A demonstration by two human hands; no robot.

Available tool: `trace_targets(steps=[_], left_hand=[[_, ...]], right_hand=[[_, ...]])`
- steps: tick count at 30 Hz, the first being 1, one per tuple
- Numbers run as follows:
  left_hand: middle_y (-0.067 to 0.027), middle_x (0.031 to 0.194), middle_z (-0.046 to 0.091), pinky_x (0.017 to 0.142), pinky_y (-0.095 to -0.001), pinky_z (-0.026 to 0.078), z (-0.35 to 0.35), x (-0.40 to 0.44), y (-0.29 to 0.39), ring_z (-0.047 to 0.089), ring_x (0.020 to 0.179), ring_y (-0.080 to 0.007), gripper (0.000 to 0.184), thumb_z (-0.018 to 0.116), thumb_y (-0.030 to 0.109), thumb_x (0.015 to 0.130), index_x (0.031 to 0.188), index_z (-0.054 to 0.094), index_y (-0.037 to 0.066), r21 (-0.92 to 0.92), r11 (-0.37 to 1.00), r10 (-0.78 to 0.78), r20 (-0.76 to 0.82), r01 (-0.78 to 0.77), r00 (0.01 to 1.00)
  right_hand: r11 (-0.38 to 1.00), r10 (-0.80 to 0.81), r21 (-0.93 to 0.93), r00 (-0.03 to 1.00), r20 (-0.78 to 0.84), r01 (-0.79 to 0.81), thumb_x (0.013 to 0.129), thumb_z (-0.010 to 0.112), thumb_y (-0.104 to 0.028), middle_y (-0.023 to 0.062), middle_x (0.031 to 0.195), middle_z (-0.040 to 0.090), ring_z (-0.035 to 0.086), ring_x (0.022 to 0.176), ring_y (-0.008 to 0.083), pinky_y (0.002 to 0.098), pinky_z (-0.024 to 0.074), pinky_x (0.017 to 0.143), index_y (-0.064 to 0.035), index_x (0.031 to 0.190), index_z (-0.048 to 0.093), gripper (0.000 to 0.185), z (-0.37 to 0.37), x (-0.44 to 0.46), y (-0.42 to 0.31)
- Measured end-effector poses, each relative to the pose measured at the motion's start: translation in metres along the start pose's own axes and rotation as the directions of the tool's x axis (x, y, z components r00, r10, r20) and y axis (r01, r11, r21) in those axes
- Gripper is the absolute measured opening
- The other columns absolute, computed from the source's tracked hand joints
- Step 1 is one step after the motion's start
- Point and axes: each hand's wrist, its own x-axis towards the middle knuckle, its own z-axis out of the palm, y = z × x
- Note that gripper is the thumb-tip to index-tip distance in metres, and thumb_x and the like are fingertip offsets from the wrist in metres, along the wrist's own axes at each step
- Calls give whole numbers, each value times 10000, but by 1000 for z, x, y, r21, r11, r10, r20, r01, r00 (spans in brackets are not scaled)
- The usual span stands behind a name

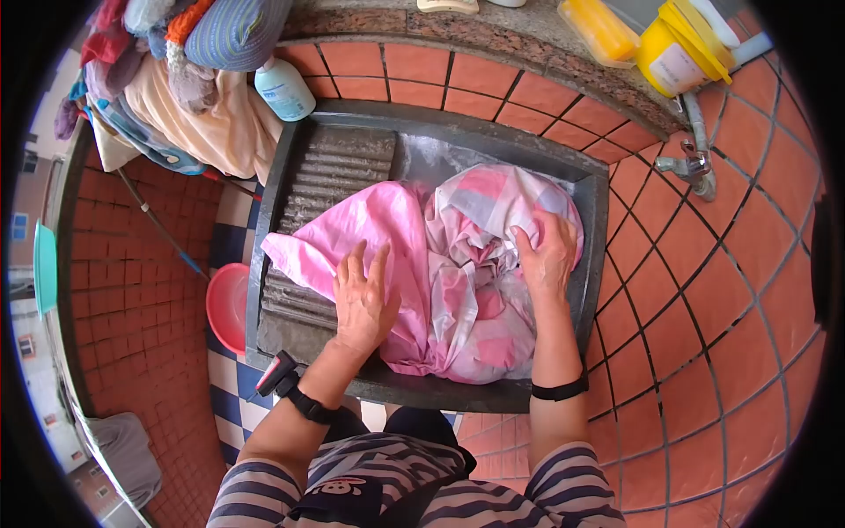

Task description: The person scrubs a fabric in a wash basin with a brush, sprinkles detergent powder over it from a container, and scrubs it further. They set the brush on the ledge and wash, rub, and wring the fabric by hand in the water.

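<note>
A large pink and white checked cloth (475,290) lies bunched in a dark stone sink (597,264), its plain pink part (378,220) spread to the left over the ribbed washboard (339,172). My left hand (363,299) rests on or just over the pink part, fingers apart and pointing up the frame. On the right side of the bundle lies my right hand (550,255), its fingers spread and slightly curved over the checked fabric. Neither hand has visibly gathered the cloth in its fingers. The undersides of both palms are hidden.
A pump bottle (284,90) stands at the sink's upper left corner, beside piled clothes (198,119). A pink basin (227,308) is on the floor at left. A tap (691,169) is on the tiled wall at right, below a yellow bucket (673,57) on the ledge.
</note>
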Motion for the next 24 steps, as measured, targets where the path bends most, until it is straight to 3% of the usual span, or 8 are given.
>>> trace_targets(steps=[1, 2, 7, 11, 15, 19, 23, 24], left_hand=[[-238, 1301, 403, 998, -519, 327, 12, 4, -16, 336, 1245, -439, 726, 675, 168, 729, 1384, 374, 86, 80, 997, -18, 11, 17, 1000], [-221, 1252, 438, 1018, -520, 311, 23, 6, -24, 319, 1267, -439, 877, 727, 241, 692, 1439, 285, 115, 135, 991, -9, 90, -4, 996], [-212, 1237, 441, 1032, -542, 269, 68, -12, -12, 340, 1249, -429, 979, 746, 371, 659, 1458, 245, 109, 265, 961, 20, 217, -79, 976], [-229, 1231, 432, 961, -475, 360, 106, -47, -13, 442, 1120, -381, 966, 721, 243, 661, 1441, 199, 17, 107, 991, 47, 242, -74, 969], [-279, 1139, 503, 917, -474, 406, 111, -70, -3, 505, 1043, -434, 841, 649, 116, 650, 1376, 253, -34, -187, 971, -71, 377, 151, 924], [-306, 1138, 535, 934, -441, 427, 92, -78, 8, 521, 1085, -441, 761, 609, 22, 651, 1338, 287, -42, -495, 797, -23, 549, 347, 835], [-301, 1282, 450, 978, -440, 399, 53, -95, 15, 439, 1225, -415, 824, 654, 50, 651, 1377, 269, -12, -617, 704, 185, 637, 352, 748], [-316, 1346, 355, 991, -486, 375, 39, -91, 23, 356, 1270, -451, 883, 706, 124, 647, 1400, 257, 12, -440, 873, 83, 557, 209, 826]], right_hand=[[960, -256, -180, 928, -272, 212, 714, 752, -350, 170, 1117, 605, 502, 1126, 367, 508, 365, 932, -67, 1188, 555, 585, -4, 16, -14], [960, -260, -174, 924, -279, 218, 714, 752, -350, 170, 1117, 605, 502, 1126, 367, 508, 365, 932, -67, 1188, 555, 585, 9, 31, -12], [989, 23, -151, 993, 119, -5, 777, 680, -342, 148, 1053, 632, 558, 1016, 333, 471, 369, 905, -59, 1083, 597, 425, 83, 33, 8], [995, -103, -14, 993, 56, 104, 839, 604, -270, 132, 837, 650, 597, 821, 322, 454, 380, 808, -43, 838, 616, 227, 84, -37, 20], [856, 148, 460, 965, 217, -235, 893, 580, -198, 135, 756, 601, 585, 718, 225, 346, 417, 681, 8, 815, 607, 222, 37, -118, 17], [740, 257, 524, 897, 360, -422, 918, 557, -179, 72, 781, 560, 528, 783, 111, 259, 410, 725, 35, 912, 590, 216, -48, -140, -10], [520, 236, 849, 971, -38, -94, 955, 487, -180, 68, 936, 622, 558, 895, 160, 327, 417, 851, 73, 998, 602, 281, -95, -131, -21], [518, 220, 855, 967, -126, -6, 959, 472, -192, 104, 971, 616, 554, 947, 192, 351, 401, 897, 72, 1017, 597, 298, -94, -128, -17]])
